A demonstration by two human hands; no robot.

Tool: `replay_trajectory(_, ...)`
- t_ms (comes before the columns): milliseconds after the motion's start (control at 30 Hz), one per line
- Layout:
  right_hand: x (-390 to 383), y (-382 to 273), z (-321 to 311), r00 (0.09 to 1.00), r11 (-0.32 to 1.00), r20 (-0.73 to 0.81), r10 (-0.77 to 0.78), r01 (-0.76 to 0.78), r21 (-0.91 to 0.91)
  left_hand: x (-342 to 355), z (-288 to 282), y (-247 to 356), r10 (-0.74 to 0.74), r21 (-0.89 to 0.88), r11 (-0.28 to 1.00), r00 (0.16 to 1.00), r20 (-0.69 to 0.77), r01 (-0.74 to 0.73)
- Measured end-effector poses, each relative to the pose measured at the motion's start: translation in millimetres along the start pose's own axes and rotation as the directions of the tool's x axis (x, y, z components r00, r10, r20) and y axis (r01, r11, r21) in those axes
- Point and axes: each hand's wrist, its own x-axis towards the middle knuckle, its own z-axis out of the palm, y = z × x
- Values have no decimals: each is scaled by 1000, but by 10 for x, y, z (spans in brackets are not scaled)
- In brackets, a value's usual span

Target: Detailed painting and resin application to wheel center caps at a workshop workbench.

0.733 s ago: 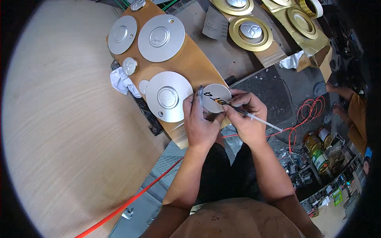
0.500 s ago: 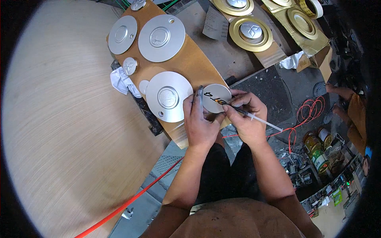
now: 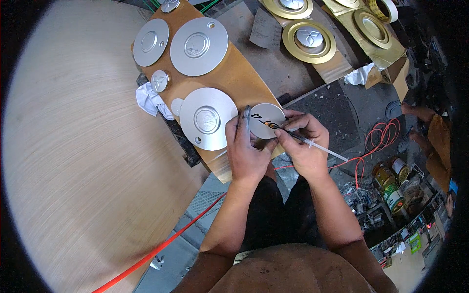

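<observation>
A small round silver disc (image 3: 272, 110) with black markings lies at the near end of a brown board (image 3: 239, 73). My left hand (image 3: 248, 154) grips its left and near edge, one finger along the side and the thumb low. Between the thumb and fingers of my right hand (image 3: 309, 146) is a slim syringe (image 3: 325, 148) with dark contents. Its tip meets the markings, while other fingers of that hand rest by the disc's right edge. Left of my left hand sits a large silver cap (image 3: 207, 120) with a raised centre.
More silver caps (image 3: 199, 47) lie farther up the board. Gold rings (image 3: 309, 41) stand at the far right, beside a tape roll (image 3: 383, 10). White cloth (image 3: 152, 99) hangs at the board's left edge. A red hose (image 3: 161, 244) crosses low left; paint cans (image 3: 392, 195) stand right, near another person's arm (image 3: 422, 115).
</observation>
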Motion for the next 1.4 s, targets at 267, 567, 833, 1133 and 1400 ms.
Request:
replay_trajectory(267, -4, 27, 3, 1000, 999, -9, 27, -27, 47, -9, 4, -8, 19, -41, 999, 1000, -20, -20)
replay_trajectory(567, -13, 41, 1, 1000, 997, -12, 16, -15, 71, -4, -17, 9, -10, -37, 999, 1000, 19, 11)
replay_trajectory(833, -1, 16, 9, 1000, 999, -8, 16, -15, 45, 3, -22, 15, -79, -71, 994, 995, 66, 84)
replay_trajectory(1133, -6, 19, 10, 1000, 999, -12, 17, -17, 44, -6, -1, -3, 19, -15, 1000, 1000, -10, -19)
replay_trajectory(1400, -15, 20, 0, 998, 997, -23, 53, -51, 55, 0, 2, 2, 5, -28, 1000, 1000, -3, -5)
